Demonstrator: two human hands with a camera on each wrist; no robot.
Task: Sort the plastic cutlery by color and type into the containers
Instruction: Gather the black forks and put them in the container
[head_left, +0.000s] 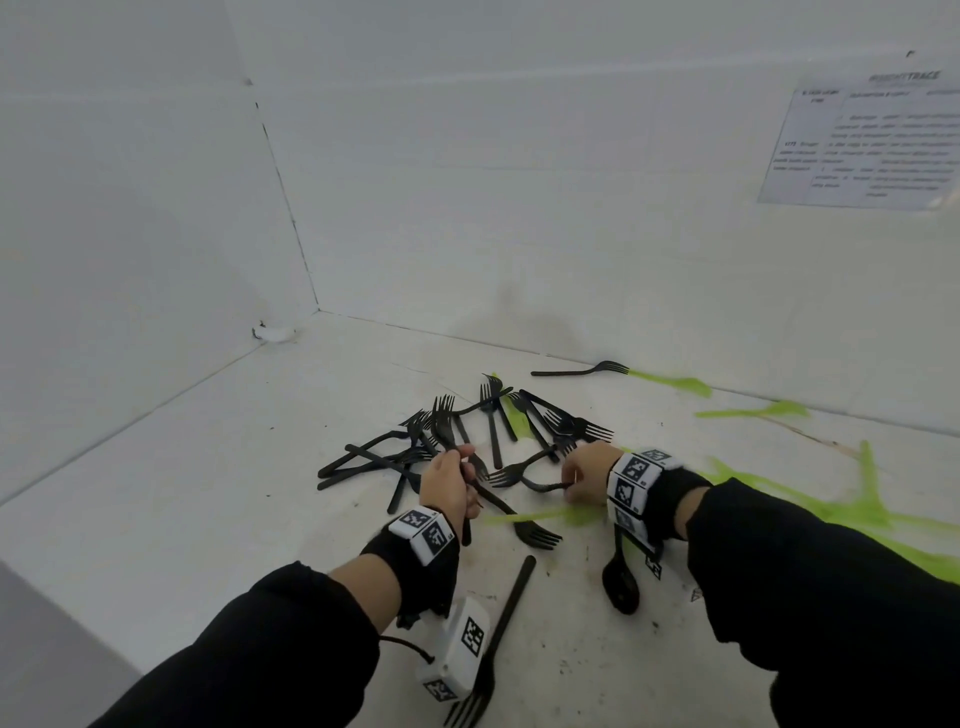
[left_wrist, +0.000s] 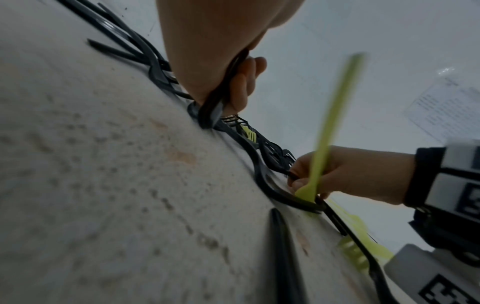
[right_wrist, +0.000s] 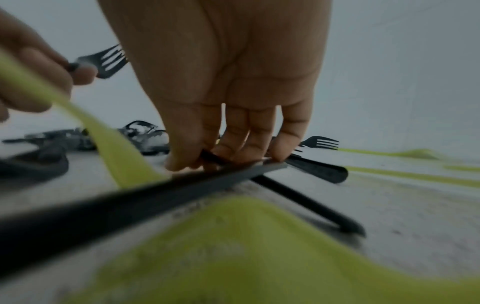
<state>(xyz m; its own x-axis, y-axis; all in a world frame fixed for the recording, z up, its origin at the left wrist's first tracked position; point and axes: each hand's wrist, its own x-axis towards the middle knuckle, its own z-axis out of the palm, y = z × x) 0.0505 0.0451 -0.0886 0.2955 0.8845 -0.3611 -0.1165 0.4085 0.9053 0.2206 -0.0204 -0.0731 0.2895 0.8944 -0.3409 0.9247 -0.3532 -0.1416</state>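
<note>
**Two hands in the fork pile**

The left hand (head_left: 448, 480) is curled tight around a bunch of black forks (head_left: 441, 421). Their prongs stick up past the fingers, and the handles poke out below the hand near the wrist.

The right hand (head_left: 584, 467) pinches the handle of one black fork (head_left: 511, 474) that lies flat on the white worktop (head_left: 208, 493). The fork sits between the two hands.

More black forks lie in a heap (head_left: 524, 415) just beyond both hands. Green cutlery (head_left: 857, 504) is spread out to the right of the right hand. A black spoon (head_left: 621, 577) lies under the right wrist.
</note>
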